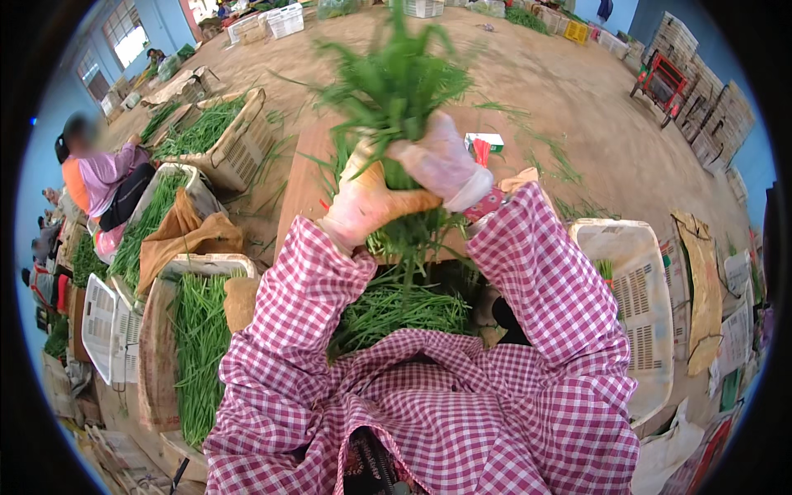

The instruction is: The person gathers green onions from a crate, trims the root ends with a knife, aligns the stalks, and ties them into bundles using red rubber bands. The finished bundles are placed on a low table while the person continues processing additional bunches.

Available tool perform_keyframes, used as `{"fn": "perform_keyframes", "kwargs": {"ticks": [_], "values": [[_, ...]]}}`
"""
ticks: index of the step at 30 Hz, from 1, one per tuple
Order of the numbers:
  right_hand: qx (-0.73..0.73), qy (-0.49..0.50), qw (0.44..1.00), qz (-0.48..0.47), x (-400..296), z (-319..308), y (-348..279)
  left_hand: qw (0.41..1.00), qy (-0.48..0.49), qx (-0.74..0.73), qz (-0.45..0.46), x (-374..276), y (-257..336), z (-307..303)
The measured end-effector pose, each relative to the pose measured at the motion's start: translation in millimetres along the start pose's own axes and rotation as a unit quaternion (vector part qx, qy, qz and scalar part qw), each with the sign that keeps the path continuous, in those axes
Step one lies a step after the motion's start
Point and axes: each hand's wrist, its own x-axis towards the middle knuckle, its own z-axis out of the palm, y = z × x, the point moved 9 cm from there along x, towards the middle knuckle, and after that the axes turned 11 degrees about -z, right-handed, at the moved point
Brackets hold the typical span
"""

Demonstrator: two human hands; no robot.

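My left hand [362, 201] and my right hand [448, 161], both in thin, stained pale gloves, grip one thick bunch of long green leafy stalks, apparently chives [402, 86]. The bunch stands roughly upright above a brown low table [306, 167], its leaf tips fanned out and blurred. Part of its lower end hides behind my left hand and thumb. Beneath the table's near edge, loose green stalks [405, 315] lie in front of my body. Just beyond my right wrist are red strips [481, 151] and a small white and green box [492, 141] on the table.
At my left stands a crate of green stalks [201, 346], with a brown cloth [185, 232] behind it. A plastic crate [643, 303] at my right holds a small bundle [603, 270]. A person [105, 167] sits far left among filled crates. A red cart [665, 83] stands far right.
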Motion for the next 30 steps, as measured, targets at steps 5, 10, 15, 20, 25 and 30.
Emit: {"fn": "perform_keyframes", "kwargs": {"ticks": [5,10,15,20,25,30], "values": [[-0.171,-0.054,0.979,-0.094,6.3,35.2,-38.5,0.972,-0.042,-0.231,-0.026,-10.2,-48.2,-26.6],[0.057,0.042,0.997,-0.017,-50.9,67.9,-29.0,0.953,0.116,-0.274,-0.053,-41.5,-63.1,-74.1],[-0.232,-0.105,0.960,0.116,-191.7,84.4,44.1,0.918,0.206,-0.336,-0.040,-70.9,12.7,-87.7],[-0.118,-0.109,0.966,0.202,-250.1,99.4,66.4,0.905,0.180,-0.384,0.033,-81.1,-0.7,-139.7],[-0.126,-0.224,0.903,0.343,-251.0,115.0,70.3,0.930,0.096,-0.339,0.102,-87.7,31.9,-147.6],[-0.169,-0.229,0.874,0.393,-291.4,117.3,98.1,0.922,0.102,-0.352,0.121,-109.9,61.0,-155.1]]}}
